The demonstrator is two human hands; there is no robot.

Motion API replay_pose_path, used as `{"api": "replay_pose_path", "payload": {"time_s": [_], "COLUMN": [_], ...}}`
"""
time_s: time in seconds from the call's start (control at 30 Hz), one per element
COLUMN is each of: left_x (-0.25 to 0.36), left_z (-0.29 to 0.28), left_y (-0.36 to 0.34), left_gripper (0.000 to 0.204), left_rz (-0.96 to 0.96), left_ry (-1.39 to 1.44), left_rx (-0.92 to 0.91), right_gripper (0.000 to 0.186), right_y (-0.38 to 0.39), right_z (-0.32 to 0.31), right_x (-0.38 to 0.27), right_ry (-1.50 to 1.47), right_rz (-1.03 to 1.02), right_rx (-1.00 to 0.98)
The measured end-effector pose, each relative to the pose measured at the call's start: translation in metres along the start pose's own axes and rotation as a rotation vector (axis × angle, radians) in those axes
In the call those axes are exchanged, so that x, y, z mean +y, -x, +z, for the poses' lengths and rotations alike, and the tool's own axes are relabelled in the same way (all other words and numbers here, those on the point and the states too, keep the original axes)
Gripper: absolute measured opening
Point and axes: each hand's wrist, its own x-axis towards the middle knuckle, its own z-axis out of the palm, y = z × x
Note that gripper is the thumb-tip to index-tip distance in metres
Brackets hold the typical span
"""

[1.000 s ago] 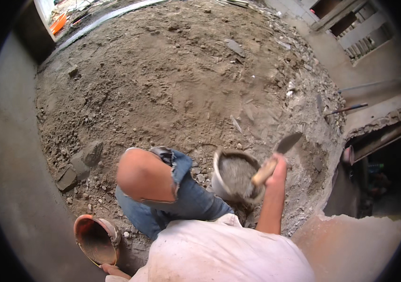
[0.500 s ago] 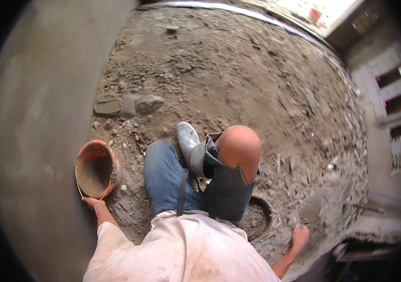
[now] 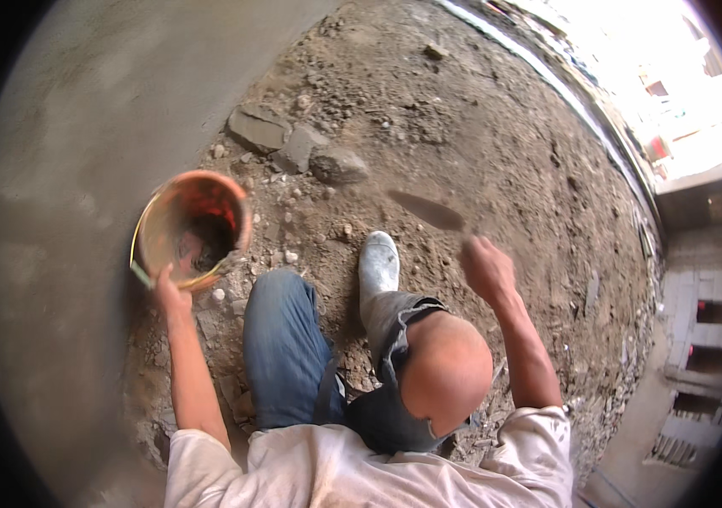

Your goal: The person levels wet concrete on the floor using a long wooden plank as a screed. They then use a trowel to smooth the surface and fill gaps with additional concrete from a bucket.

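Observation:
An orange bucket (image 3: pixel 152 233) smeared with grey tilts at my left, its mouth facing me, with a little dark material inside. My left hand (image 3: pixel 172 293) is closed at its near rim, where the yellow handle meets it. My right hand (image 3: pixel 488 267) is raised in front of my right knee, its fingers wrapped round a trowel. The trowel's pointed blade (image 3: pixel 425 209) extends leftward over the dirt, slightly blurred; its grip is hidden in my fist.
A smooth grey plastered wall (image 3: pixel 65 195) rises close at the left. Broken concrete chunks (image 3: pixel 293 148) lie by its foot. Rubble-strewn dirt (image 3: pixel 496 127) spreads ahead. Block wall (image 3: pixel 704 322) with openings stands at the right. My boot (image 3: pixel 378 264) is planted ahead.
My right hand has swung forward and inward from the lower right with the trowel. The bucket, still in my left hand, is farther forward, and the view has turned leftward.

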Motion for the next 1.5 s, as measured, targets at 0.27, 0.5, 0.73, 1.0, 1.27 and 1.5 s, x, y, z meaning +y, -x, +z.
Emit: {"api": "replay_pose_path", "payload": {"time_s": [0.27,0.5,0.73,1.0,1.27,1.5], "left_x": [0.055,-0.041,-0.039,-0.035,-0.033,-0.031], "left_z": [0.211,0.258,0.266,0.238,0.249,0.252], "left_y": [0.09,0.096,0.112,0.093,0.103,0.057], "left_gripper": [0.056,0.042,0.069,0.065,0.063,0.077], "left_rz": [-0.008,0.007,-0.033,-0.029,0.049,0.054], "left_ry": [-0.541,-0.5,-0.614,-0.546,-0.417,-0.383], "left_rx": [-0.199,-0.469,-0.51,-0.568,-0.516,-0.438], "right_gripper": [0.028,0.037,0.03,0.025,0.047,0.042], "right_y": [-0.166,-0.214,-0.203,-0.211,-0.184,-0.153], "right_z": [0.004,0.154,0.128,0.169,0.207,0.116], "right_x": [-0.188,-0.209,-0.191,-0.184,-0.199,-0.137], "right_ry": [0.39,0.472,0.119,-0.044,-0.84,-1.101], "right_rz": [-0.475,-0.432,-0.45,-0.621,-0.482,-0.287], "right_rx": [-0.145,0.032,-0.02,-0.48,-0.75,-0.766]}}
